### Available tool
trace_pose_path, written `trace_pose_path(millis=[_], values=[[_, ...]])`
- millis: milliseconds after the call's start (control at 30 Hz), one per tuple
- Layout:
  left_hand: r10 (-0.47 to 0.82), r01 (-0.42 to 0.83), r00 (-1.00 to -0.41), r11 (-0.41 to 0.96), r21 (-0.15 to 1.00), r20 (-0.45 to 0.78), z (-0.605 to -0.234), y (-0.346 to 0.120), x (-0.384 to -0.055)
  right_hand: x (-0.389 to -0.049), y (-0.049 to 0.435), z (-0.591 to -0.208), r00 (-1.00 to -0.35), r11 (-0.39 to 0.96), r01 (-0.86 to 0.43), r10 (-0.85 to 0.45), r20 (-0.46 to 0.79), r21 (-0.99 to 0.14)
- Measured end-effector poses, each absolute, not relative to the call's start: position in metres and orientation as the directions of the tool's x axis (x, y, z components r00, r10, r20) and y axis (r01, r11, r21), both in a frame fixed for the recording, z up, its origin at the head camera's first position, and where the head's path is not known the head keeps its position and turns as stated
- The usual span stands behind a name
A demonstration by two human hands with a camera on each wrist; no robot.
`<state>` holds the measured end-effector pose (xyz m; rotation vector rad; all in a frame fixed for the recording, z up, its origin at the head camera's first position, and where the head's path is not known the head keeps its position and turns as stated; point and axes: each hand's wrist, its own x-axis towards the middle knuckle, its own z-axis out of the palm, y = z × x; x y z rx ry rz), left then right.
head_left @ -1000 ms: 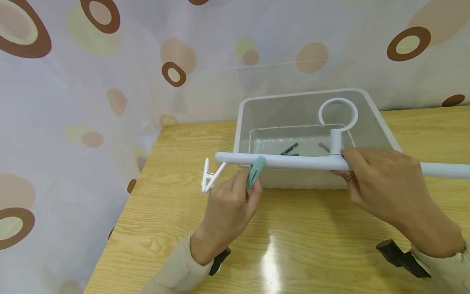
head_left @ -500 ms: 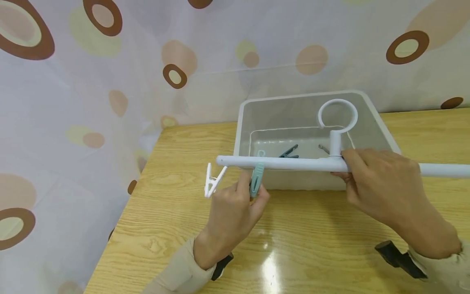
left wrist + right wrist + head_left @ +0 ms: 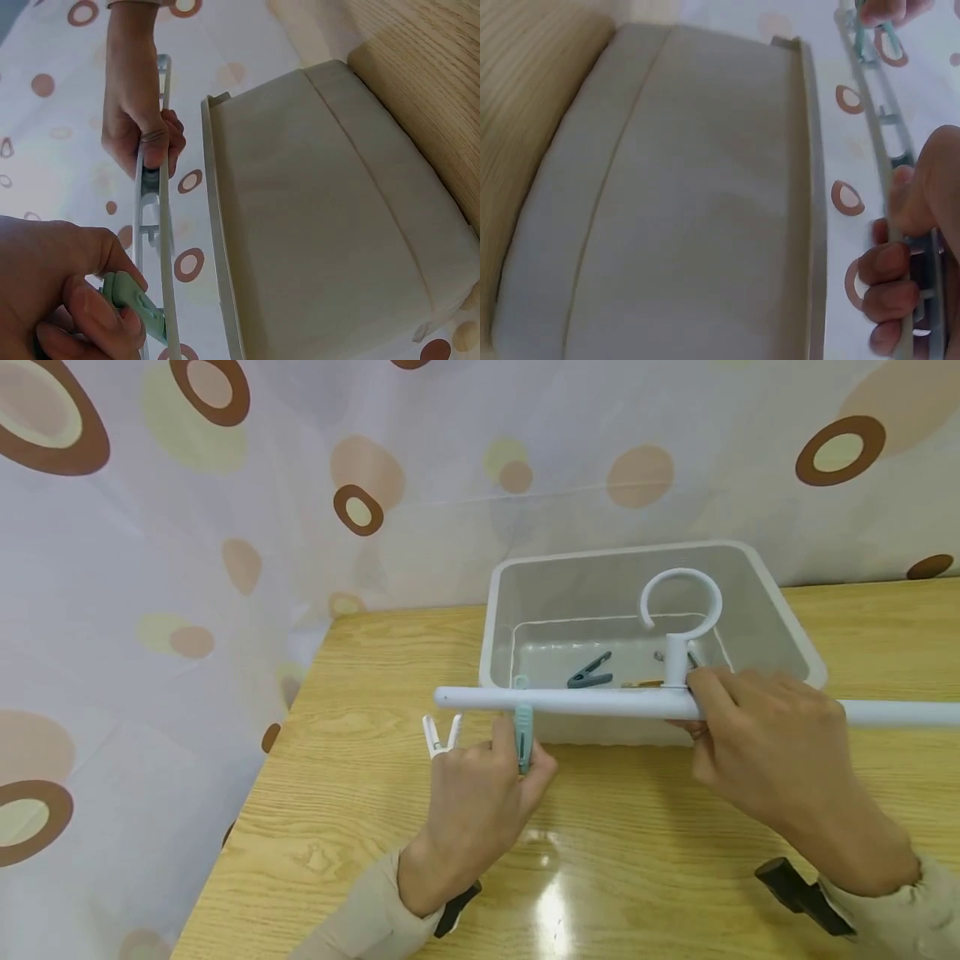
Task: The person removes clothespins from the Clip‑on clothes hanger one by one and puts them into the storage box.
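Observation:
A white clothes hanger (image 3: 600, 702), with a straight bar and a round hook, is held level above the table. My right hand (image 3: 780, 760) grips its bar just right of the hook. Under the bar's left part, my left hand (image 3: 476, 797) pinches a teal clothespin (image 3: 523, 739) between thumb and fingers. That clothespin stands nearly upright, its upper end at the bar's underside; the left wrist view also shows its tip (image 3: 154, 324) at the bar. A white clothespin (image 3: 432, 735) shows behind my left hand, its lower part hidden; what supports it I cannot tell.
Behind the hanger, a translucent plastic bin (image 3: 622, 553) stands on the wooden table (image 3: 337, 793). Inside lie a dark grey-green clothespin (image 3: 588, 674) and other small pieces, partly covered by the hanger. A patterned curtain (image 3: 427, 410) hangs behind and to the left.
My left hand has moved slightly down and right, and the teal clothespin has turned from slanted to nearly upright. The white clothespin sits lower, partly behind the hand. The hanger has shifted slightly left and down.

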<state>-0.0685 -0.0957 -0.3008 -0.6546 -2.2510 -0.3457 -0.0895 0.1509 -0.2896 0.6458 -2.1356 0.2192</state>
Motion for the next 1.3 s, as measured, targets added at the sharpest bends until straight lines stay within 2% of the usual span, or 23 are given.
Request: trace_pose_path(millis=[133,300,600,967,1300], values=[[0.315,0.526,-0.554,0.850,0.031,0.771,-0.295,-0.102,-0.070,-0.087,0.156,-0.287,-0.557,0.863,-0.503,-0.370,0.743,0.053],[0.287,0.536,-0.584,0.839,0.095,0.759,-0.284,-0.111,-0.065,-0.089,0.169,-0.281,-0.555,0.883,-0.468,-0.322,0.767,0.032],[0.390,0.632,-0.623,0.762,0.142,0.679,-0.281,-0.109,-0.054,-0.089,0.176,-0.280,-0.591,0.868,-0.494,-0.373,0.716,0.044],[0.433,0.671,-0.651,0.713,0.204,0.623,-0.274,-0.112,-0.048,-0.088,0.176,-0.282,-0.569,0.829,-0.553,-0.447,0.690,0.081],[0.484,0.701,-0.630,0.691,0.177,0.607,-0.255,-0.115,-0.055,-0.084,0.182,-0.284,-0.550,0.831,-0.542,-0.460,0.697,0.121]])
